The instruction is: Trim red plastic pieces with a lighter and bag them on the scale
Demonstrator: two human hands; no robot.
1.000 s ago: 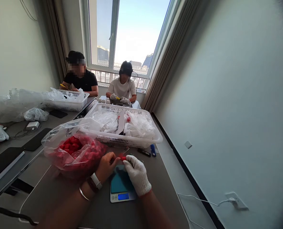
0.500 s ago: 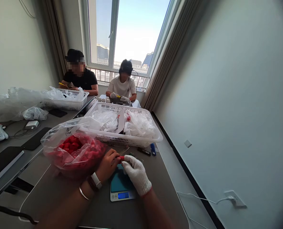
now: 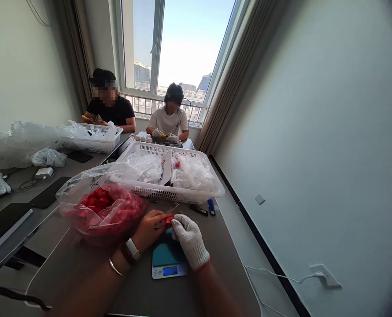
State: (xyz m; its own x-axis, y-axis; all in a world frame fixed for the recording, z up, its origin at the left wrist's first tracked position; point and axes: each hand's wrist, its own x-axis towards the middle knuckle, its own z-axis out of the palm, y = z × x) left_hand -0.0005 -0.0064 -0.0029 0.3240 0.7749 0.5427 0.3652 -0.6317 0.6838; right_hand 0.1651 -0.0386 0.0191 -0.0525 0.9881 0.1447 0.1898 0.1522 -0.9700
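Between both hands is a small red piece [image 3: 168,222], its exact kind too small to make out. My bare left hand [image 3: 152,226], with a watch on the wrist, pinches it from the left. My right hand [image 3: 186,233], in a white knitted glove, has its fingers closed on the other side of it. Just below the hands lies a small digital scale [image 3: 168,259] with a teal top and a lit blue display. To the left, a clear plastic bag [image 3: 83,189] stands open, full of similar red pieces [image 3: 100,200].
Behind the hands stands a white divided basket [image 3: 183,192] with clear plastic bags. A black marker [image 3: 199,210] and a blue object [image 3: 211,207] lie by it. Two people [image 3: 112,108] sit at the far end. A second basket [image 3: 98,143] stands at left.
The red piece has turned between my fingers and more of its face shows. Both hands stay in nearly the same place above the scale.
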